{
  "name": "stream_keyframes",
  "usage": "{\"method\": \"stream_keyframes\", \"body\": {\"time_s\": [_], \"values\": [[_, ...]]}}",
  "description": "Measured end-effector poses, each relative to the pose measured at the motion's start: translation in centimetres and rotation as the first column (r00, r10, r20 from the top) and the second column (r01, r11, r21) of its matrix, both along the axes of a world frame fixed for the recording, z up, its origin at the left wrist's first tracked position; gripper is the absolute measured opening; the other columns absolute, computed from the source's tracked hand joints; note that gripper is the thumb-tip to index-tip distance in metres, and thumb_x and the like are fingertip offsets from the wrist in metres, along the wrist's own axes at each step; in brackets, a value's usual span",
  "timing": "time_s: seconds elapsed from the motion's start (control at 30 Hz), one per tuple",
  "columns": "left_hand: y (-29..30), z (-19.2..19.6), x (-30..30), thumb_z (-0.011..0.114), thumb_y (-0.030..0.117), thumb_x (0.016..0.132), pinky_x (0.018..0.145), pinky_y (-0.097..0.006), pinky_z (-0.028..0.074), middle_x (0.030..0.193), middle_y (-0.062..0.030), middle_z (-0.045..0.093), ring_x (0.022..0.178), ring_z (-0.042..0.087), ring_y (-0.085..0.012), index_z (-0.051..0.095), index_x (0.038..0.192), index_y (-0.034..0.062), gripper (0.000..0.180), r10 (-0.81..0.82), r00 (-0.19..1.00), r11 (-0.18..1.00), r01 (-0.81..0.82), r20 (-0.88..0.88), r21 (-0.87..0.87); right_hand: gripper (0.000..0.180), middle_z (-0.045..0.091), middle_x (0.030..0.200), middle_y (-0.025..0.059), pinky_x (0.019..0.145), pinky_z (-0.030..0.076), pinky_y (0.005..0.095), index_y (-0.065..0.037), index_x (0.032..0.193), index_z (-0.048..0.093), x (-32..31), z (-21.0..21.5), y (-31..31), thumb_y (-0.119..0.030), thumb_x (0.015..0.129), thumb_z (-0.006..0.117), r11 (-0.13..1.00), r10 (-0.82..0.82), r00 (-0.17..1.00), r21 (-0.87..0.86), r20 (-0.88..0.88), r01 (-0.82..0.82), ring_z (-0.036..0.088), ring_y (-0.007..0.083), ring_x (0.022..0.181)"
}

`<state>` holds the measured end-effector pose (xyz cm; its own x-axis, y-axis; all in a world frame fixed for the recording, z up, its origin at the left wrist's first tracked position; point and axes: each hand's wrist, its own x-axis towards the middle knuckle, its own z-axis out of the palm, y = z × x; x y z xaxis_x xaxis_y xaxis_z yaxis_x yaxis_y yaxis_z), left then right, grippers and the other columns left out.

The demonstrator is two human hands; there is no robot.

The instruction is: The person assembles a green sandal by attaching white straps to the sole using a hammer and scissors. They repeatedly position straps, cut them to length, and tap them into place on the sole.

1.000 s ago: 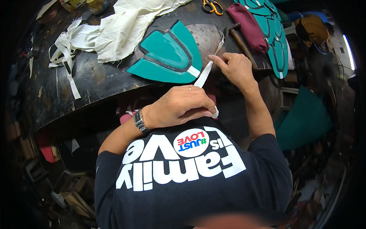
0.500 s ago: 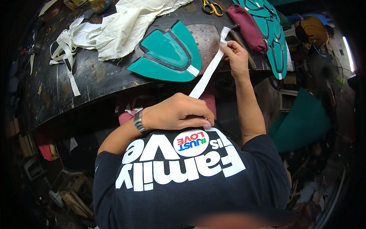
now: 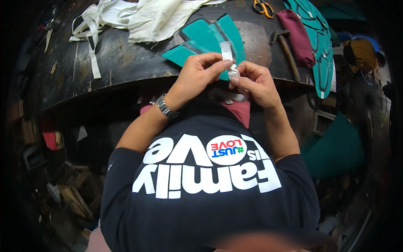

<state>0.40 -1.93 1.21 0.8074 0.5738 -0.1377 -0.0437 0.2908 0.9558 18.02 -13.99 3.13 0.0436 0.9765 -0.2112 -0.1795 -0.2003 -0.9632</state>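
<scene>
A white fabric strip (image 3: 226, 51) stands up between my hands at the table's near edge. My left hand (image 3: 205, 69) pinches it between thumb and fingers. Close beside, my right hand (image 3: 257, 82) pinches the lower, crumpled part of the strip. Just behind them lies a teal cut piece (image 3: 199, 40) with dark edging lines, partly hidden by my hands and the strip. To its right a hammer (image 3: 287, 54) with a wooden handle rests on the dark table.
The dark worktable (image 3: 121, 63) has a curved-looking near edge. Cream cloth (image 3: 155, 19) and loose strips (image 3: 93, 54) lie at the back left. Orange-handled scissors (image 3: 263, 8), a maroon pouch (image 3: 296, 38) and a row of teal pieces (image 3: 321, 63) are at the right.
My left hand has risen from near my chest to the table edge and grips the strip. My right hand has come down and left toward it. The hammer is now uncovered.
</scene>
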Motion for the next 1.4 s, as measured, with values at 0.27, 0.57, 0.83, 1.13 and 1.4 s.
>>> {"method": "stream_keyframes", "body": {"time_s": [0.27,0.57,0.83,1.13,1.4], "values": [[-0.1,-1.6,-1.2,0.068,0.018,0.098,0.071,-0.022,0.05,0.094,-0.0024,0.07,0.083,0.062,-0.0062,0.073,0.107,0.0015,0.019,0.187,0.959,0.98,-0.167,0.213,-0.11,0.012,0.06,0.073,-0.0019,0.05,0.034,0.0178,-0.005,0.096,0.064,-3.0,-0.5,0.4,-0.015,0.096,0.068,0.984,-0.111,0.99,-0.146,-0.087,0.098,0.047,0.0013,0.055],[-0.1,-3.1,-1.7,0.07,0.016,0.096,0.072,-0.023,0.056,0.095,-0.0049,0.074,0.084,0.067,-0.0092,0.074,0.107,0.0002,0.019,0.215,0.965,0.972,-0.197,0.151,-0.125,0.014,0.061,0.077,-0.0013,0.058,0.042,0.02,-0.003,0.096,0.063,-3.3,-1.6,0.0,-0.016,0.097,0.068,0.989,-0.027,0.99,-0.141,0.141,0.047,0.053,0.0034,0.065],[-1.2,-2.2,-1.4,0.072,0.017,0.095,0.065,-0.021,0.052,0.088,-0.0025,0.073,0.075,0.064,-0.0053,0.075,0.104,0.0013,0.018,0.191,0.97,0.974,-0.206,0.15,0.09,0.023,0.063,0.097,0.0014,0.078,0.044,0.0215,-0.001,0.112,0.065,-3.5,0.2,0.4,-0.005,0.092,0.073,0.86,-0.44,0.638,0.502,0.631,0.096,0.056,0.0067,0.086],[-0.8,-2.0,-1.9,0.074,0.015,0.094,0.065,-0.019,0.049,0.088,0.0,0.072,0.076,0.062,-0.0032,0.075,0.103,0.0009,0.017,0.265,0.952,0.944,-0.288,0.15,0.162,0.019,0.064,0.093,0.0007,0.075,0.049,0.0208,-0.003,0.107,0.06,0.5,0.9,1.5,0.0,0.092,0.073,0.76,-0.557,0.803,0.52,0.213,0.389,0.06,0.0067,0.081],[-0.4,-0.8,-1.8,0.075,0.011,0.09,0.068,-0.024,0.052,0.09,-0.0053,0.071,0.076,0.065,-0.0095,0.073,0.099,-0.0005,0.014,0.185,0.972,0.842,-0.233,0.145,0.487,0.051,0.064,0.118,0.008,0.096,0.048,0.0302,-0.002,0.138,0.055,-1.1,-1.6,2.3,-0.001,0.089,0.07,0.912,-0.186,0.961,0.4,0.204,0.092,0.06,0.0164,0.113]]}}
